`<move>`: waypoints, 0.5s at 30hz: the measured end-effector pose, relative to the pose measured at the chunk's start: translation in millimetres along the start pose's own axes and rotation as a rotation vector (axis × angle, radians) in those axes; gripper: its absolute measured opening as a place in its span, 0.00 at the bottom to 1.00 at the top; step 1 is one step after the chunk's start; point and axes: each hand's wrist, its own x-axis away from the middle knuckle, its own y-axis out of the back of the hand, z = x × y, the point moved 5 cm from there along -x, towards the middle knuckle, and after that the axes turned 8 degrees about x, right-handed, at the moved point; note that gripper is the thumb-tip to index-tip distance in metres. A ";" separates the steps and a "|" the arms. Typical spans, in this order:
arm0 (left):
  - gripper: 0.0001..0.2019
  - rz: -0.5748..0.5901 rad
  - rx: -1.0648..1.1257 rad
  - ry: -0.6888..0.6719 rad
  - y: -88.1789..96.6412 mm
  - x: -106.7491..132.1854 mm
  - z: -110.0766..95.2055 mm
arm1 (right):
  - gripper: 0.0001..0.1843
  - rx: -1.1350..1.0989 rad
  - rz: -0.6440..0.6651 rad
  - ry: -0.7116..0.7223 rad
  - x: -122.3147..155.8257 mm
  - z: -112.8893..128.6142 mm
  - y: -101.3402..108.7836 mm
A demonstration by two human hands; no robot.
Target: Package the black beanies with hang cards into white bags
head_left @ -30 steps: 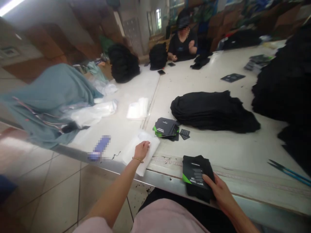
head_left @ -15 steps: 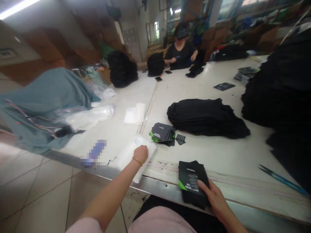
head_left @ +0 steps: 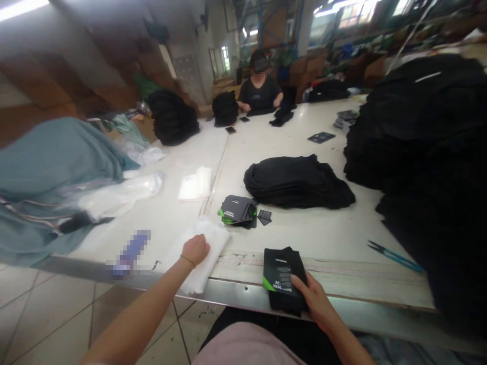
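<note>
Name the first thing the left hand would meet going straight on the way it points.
Beyond the white sheets under it, the left hand would probably meet the stack of black-and-green cards first, though its height is hard to judge.

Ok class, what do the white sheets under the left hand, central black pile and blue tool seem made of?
White sheets: probably thin plastic, hazy with wavy edges. Black pile: fabric, matte and softly folded. Blue tool: likely metal, slim dark blades; handle finish unclear.
</note>
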 end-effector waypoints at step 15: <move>0.14 0.001 -0.005 -0.083 -2.6 9.7 -1.0 | 0.25 -0.068 0.001 0.041 -2.6 -6.1 0.2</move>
